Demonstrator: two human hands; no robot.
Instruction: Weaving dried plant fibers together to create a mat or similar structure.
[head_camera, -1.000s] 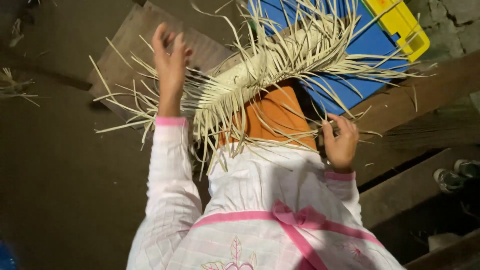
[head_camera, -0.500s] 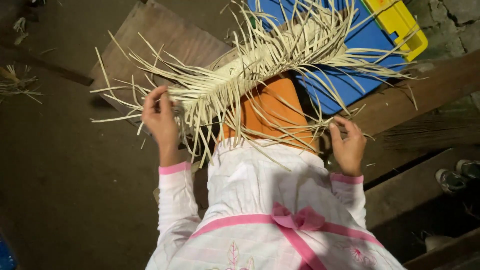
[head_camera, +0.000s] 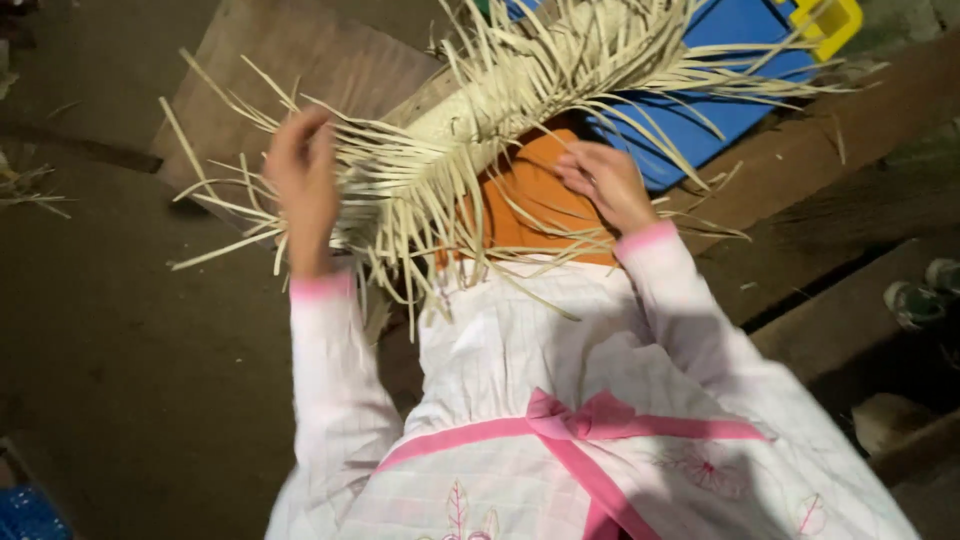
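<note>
Between the left hand (head_camera: 302, 185), closed on loose strips, and the half-open right hand (head_camera: 603, 182), a woven palm-leaf band (head_camera: 480, 110).

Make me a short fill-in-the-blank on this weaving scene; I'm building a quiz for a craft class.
1. The left hand grips loose pale ____ of the woven piece.
2. The right hand rests over the ____ cloth.
3. Behind the weaving lies a ____ plastic box.

Missing words: strips; orange; blue
</note>
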